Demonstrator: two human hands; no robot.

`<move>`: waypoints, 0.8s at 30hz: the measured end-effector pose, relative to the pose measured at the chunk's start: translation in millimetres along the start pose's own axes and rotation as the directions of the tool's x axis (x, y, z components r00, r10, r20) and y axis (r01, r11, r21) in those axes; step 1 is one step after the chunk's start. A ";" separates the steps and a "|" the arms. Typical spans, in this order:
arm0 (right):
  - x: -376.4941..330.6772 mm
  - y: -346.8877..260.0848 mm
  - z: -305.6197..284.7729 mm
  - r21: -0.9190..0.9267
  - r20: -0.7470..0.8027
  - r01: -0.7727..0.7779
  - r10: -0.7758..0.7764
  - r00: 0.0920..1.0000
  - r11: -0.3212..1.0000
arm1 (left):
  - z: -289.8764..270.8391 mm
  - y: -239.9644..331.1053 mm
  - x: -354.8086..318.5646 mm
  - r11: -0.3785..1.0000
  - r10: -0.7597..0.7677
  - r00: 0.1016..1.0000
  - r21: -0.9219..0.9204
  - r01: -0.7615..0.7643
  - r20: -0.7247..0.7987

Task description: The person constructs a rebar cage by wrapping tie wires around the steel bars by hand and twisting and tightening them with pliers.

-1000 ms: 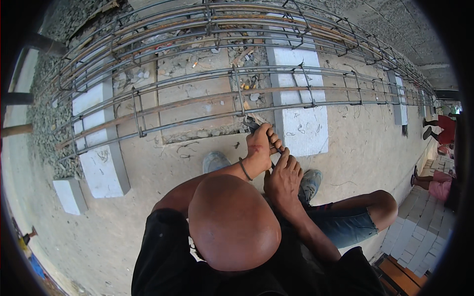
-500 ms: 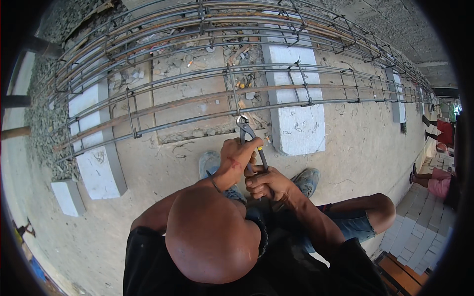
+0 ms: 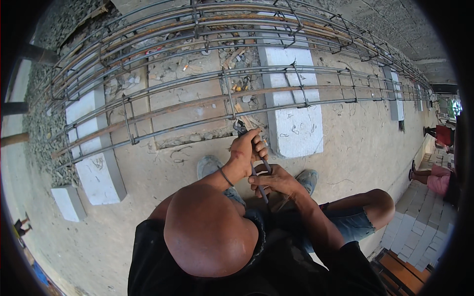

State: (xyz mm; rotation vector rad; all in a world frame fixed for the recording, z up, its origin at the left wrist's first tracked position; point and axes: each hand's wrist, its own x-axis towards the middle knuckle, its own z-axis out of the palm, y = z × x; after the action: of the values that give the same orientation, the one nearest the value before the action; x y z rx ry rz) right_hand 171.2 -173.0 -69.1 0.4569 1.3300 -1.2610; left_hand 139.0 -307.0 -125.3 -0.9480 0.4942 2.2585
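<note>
A pair of steel nippers [image 3: 241,129] with dark handles points away from me, its jaws just below the near bar of a rebar cage [image 3: 232,117]. Close behind the jaws, my left hand [image 3: 244,149] is wrapped round the tool. My right hand [image 3: 276,180] grips the handles lower down, its fingers bent around them. Whether the jaws hold any wire is too small to tell. Thin ties and stirrups join the long bars of the cage, which rests across white blocks [image 3: 296,133].
More rebar cages [image 3: 197,24] lie beyond. Another long white block [image 3: 101,172] and a small one [image 3: 68,203] are at left, near gravel [image 3: 39,118]. Wire scraps litter the concrete. People [image 3: 439,178] and stacked pale blocks [image 3: 417,229] are at far right.
My left hand has moved slightly right and up and has turned, covering more of the nippers near the jaws. The nippers have rotated, and my right hand's fingers have shifted on the handles.
</note>
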 end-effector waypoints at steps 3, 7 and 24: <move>-9.8 19.5 25.4 -0.890 -0.316 0.074 -0.726 0.610 0.450 | -1.5 -4.6 9.1 0.995 0.097 0.994 -0.018 -0.098 -0.050; 19.5 23.5 42.3 -0.820 -0.571 -0.273 -0.681 0.458 0.504 | 15.0 -14.9 17.9 0.985 0.168 0.979 -0.018 -0.171 -0.117; 44.2 38.7 59.9 0.774 0.401 -0.620 -0.859 0.320 0.130 | -11.3 30.8 -46.4 0.213 0.491 0.859 0.935 -0.284 0.148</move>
State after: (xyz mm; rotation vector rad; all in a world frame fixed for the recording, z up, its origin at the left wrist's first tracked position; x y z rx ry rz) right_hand 221.3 -228.8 -106.7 0.2455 -0.9570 -2.0500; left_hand 148.9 -354.5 -95.8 -0.3516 2.0933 1.6656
